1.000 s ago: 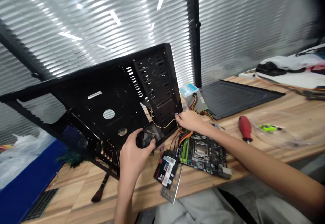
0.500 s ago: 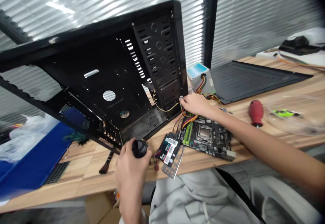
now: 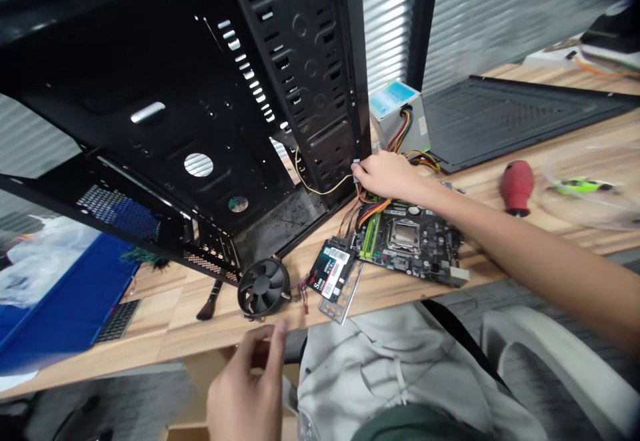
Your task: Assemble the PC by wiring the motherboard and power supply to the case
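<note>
Left hand (image 3: 253,377), bottom centre of frame: empty, fingers loosely parted, just below black fan (image 3: 263,287) on surface (image 3: 167,307). Right hand (image 3: 385,173), right of centre: fingers bent at edge of black case (image 3: 175,81), which fills upper left; cannot tell what it grips.

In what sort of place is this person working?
Probably a computer workshop or similar workspace: an open PC case, a bare motherboard and a red-handled screwdriver are in view.
</note>
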The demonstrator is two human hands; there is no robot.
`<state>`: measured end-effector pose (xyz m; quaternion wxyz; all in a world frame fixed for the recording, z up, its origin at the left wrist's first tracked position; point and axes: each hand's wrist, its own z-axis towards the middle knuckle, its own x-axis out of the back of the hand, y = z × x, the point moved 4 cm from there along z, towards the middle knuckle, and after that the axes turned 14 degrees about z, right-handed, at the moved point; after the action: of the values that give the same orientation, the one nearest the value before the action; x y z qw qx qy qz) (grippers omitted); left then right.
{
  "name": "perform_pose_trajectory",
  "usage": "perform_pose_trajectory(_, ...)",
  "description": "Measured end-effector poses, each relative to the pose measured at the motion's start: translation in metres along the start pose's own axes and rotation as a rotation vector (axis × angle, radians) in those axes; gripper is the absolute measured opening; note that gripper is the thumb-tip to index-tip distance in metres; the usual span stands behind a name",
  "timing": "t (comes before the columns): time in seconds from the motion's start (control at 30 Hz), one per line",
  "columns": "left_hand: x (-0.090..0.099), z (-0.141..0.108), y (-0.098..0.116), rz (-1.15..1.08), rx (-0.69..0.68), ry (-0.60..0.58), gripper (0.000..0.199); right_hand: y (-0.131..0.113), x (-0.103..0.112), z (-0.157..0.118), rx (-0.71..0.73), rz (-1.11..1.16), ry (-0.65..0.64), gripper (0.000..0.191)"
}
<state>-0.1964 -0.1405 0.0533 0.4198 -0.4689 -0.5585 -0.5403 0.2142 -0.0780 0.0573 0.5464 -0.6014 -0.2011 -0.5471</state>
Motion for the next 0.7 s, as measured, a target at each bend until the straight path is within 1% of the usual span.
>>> perform_pose_trajectory(0.03, -0.009, -0.002, 0.004, 0.035, -0.016, -0.028, 0.042, 0.0, 0.0, 0.0, 0.002, -0.001, 0.004, 0.065)
perform_pose_trajectory(0.1, -0.023, -0.004, 0.014, 0.144, 0.026, -0.021, 0.042, 0.0, 0.0, 0.0, 0.004, 0.0, 0.001, 0.065)
perform_pose_trajectory(0.13, -0.029, -0.005, 0.02, 0.184, 0.054, -0.014, 0.046, 0.0, 0.0, 0.0, 0.007, 0.001, -0.003, 0.065)
perform_pose_trajectory(0.23, -0.041, -0.006, 0.036, 0.233, 0.085, -0.006, 0.054, -0.001, 0.0, 0.0, 0.014, -0.005, -0.001, 0.065)
perform_pose_trajectory(0.33, -0.042, -0.005, 0.043, 0.187, 0.046, 0.047, 0.045, 0.0, -0.001, 0.001, 0.017, -0.022, 0.016, 0.065)
perform_pose_trajectory(0.43, -0.042, -0.004, 0.041, 0.095, 0.033, 0.105, 0.036, 0.001, -0.002, 0.001, 0.023, -0.026, 0.012, 0.065)
perform_pose_trajectory(0.6, -0.046, -0.004, 0.038, 0.066, 0.029, 0.152, 0.035, 0.001, -0.001, 0.001, 0.026, -0.017, 0.019, 0.067)
perform_pose_trajectory(0.7, -0.048, -0.006, 0.036, 0.048, 0.012, 0.197, 0.033, 0.001, -0.001, 0.001, 0.027, -0.012, -0.002, 0.065)
